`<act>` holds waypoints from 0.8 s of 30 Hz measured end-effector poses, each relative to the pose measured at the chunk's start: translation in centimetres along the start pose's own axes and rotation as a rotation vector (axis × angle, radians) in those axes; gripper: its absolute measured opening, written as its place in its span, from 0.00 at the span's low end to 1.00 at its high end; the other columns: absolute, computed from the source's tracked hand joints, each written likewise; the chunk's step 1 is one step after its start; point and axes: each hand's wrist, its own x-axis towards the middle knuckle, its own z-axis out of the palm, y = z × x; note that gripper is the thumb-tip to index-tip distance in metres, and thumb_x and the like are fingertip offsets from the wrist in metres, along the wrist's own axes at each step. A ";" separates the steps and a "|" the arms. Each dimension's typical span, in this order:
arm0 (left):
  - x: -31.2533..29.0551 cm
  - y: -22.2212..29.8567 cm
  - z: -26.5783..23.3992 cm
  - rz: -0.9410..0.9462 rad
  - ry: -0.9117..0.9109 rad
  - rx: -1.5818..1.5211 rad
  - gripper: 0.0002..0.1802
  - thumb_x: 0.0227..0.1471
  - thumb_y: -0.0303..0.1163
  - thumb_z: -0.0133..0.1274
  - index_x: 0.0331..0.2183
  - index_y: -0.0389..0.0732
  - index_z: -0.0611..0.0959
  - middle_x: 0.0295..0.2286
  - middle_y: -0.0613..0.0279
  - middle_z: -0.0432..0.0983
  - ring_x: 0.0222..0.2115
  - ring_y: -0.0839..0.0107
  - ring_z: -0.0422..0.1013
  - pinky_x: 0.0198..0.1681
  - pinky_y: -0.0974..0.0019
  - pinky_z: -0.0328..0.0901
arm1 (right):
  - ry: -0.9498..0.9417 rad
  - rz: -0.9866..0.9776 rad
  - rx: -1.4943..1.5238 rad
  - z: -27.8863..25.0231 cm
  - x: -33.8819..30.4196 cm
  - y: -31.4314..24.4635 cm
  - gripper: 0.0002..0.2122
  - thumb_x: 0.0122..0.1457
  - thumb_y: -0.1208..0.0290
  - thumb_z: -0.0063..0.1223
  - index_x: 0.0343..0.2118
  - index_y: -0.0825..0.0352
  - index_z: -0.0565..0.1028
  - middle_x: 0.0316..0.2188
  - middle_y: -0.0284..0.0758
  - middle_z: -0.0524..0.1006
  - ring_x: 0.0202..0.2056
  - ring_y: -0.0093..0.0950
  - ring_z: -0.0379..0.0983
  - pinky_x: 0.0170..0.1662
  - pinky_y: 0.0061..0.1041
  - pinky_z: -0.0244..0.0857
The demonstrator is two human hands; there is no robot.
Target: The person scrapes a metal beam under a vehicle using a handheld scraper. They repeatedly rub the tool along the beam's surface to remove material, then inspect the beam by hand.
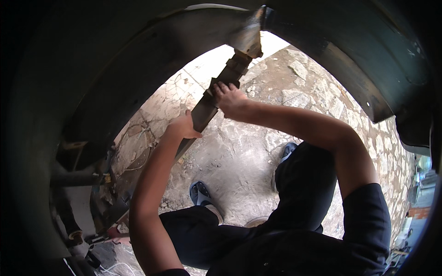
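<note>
A long dark leaf spring (206, 110), with stepped plates and clamps, runs diagonally from the upper middle down to the lower left. My left hand (185, 126) is closed around its middle stretch, thumb toward me and the other fingers partly hidden behind the bar. Farther up, my right hand (229, 99) grips the same spring, its fingers bent over the stepped plates. The spring's far end meets a worn metal bracket (250, 40) under a dark curved frame. My left forearm covers part of the spring's near end.
Dark vehicle panels (363, 60) arch overhead and around both sides. At the lower left are axle or suspension parts (76, 207) and a white cable (117, 266). Stony ground (239, 156) lies below, with my shoes (200, 193) on it.
</note>
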 end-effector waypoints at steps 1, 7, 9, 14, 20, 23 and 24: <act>0.0 -0.3 0.2 0.009 0.001 -0.013 0.69 0.34 0.60 0.68 0.62 0.26 0.50 0.52 0.38 0.69 0.52 0.49 0.69 0.55 0.55 0.65 | -0.021 -0.023 -0.020 -0.3 0.1 0.3 0.36 0.58 0.56 0.54 0.64 0.70 0.57 0.68 0.47 0.50 0.68 0.41 0.46 0.66 0.48 0.46; -0.1 0.3 0.0 0.014 0.056 0.023 0.67 0.35 0.60 0.67 0.62 0.28 0.52 0.49 0.43 0.73 0.50 0.51 0.72 0.54 0.55 0.67 | -0.059 0.061 -0.127 0.5 0.8 -0.4 0.36 0.58 0.51 0.54 0.62 0.74 0.61 0.66 0.50 0.54 0.67 0.44 0.49 0.67 0.50 0.42; -0.4 -0.3 0.8 0.012 0.060 0.019 0.66 0.35 0.60 0.67 0.61 0.28 0.53 0.48 0.45 0.75 0.49 0.53 0.73 0.53 0.55 0.67 | -0.151 0.030 -0.058 -0.7 0.7 -0.7 0.39 0.56 0.48 0.55 0.62 0.75 0.60 0.66 0.51 0.54 0.66 0.45 0.50 0.67 0.51 0.41; -0.6 0.4 -0.2 0.022 0.030 0.026 0.63 0.35 0.61 0.66 0.59 0.29 0.55 0.46 0.50 0.77 0.47 0.56 0.75 0.52 0.55 0.67 | 0.034 0.084 -0.236 1.1 0.5 0.3 0.40 0.55 0.49 0.57 0.62 0.77 0.59 0.65 0.52 0.56 0.66 0.44 0.52 0.66 0.51 0.43; 0.1 -0.1 0.9 0.045 0.080 0.033 0.64 0.34 0.63 0.66 0.59 0.29 0.56 0.44 0.51 0.79 0.45 0.56 0.76 0.49 0.55 0.69 | 0.116 -0.010 -0.134 0.7 0.1 1.2 0.42 0.54 0.48 0.59 0.61 0.78 0.59 0.63 0.56 0.58 0.64 0.48 0.53 0.65 0.51 0.46; 0.1 -0.3 0.4 0.063 0.015 0.009 0.70 0.34 0.65 0.65 0.63 0.32 0.49 0.46 0.49 0.77 0.45 0.55 0.76 0.48 0.54 0.70 | 0.071 0.028 -0.182 0.3 0.1 0.2 0.42 0.54 0.48 0.59 0.60 0.79 0.59 0.62 0.57 0.59 0.64 0.47 0.54 0.65 0.51 0.47; 0.0 -0.3 0.3 0.067 -0.004 0.002 0.71 0.34 0.66 0.65 0.63 0.33 0.47 0.47 0.48 0.76 0.45 0.55 0.76 0.48 0.54 0.70 | 0.021 0.044 -0.187 -0.1 -0.1 -0.5 0.42 0.54 0.48 0.59 0.61 0.79 0.59 0.62 0.57 0.59 0.64 0.46 0.54 0.65 0.51 0.48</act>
